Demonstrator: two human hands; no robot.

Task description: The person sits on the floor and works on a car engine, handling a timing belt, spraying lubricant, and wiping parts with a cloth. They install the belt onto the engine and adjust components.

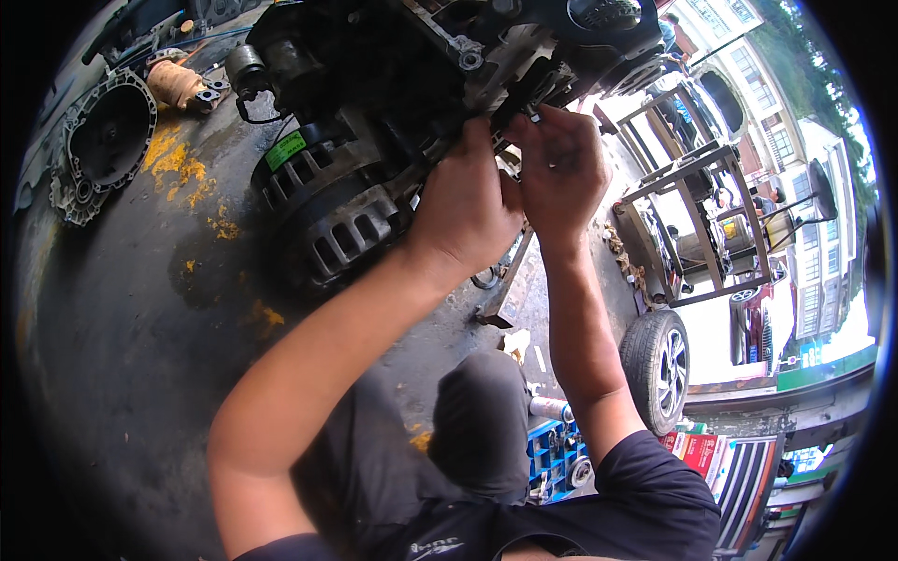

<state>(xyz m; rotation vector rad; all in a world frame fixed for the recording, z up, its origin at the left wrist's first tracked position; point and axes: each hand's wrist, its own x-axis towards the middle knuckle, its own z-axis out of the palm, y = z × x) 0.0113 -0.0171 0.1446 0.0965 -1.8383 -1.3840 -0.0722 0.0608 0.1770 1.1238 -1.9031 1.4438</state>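
Note:
In the head view a car engine (pixel 393 77) fills the top middle, with an alternator (pixel 337 203) on its lower left side. My left hand (pixel 470 196) is against the underside of the engine, its fingers curled and the fingertips hidden among the dark parts; whether it grips something cannot be seen. Close beside it on the right, my right hand (pixel 565 168) has thumb and forefinger pinched around a small metal bolt (pixel 534 116) at the engine's edge. The two hands nearly touch.
A bell housing (pixel 112 137) and a catalytic converter (pixel 175 83) lie on the stained floor at left. At right are a metal frame cart (pixel 691 168) and a wheel (pixel 656 372). A blue parts tray (pixel 554 449) stands by my knee. People are in the background.

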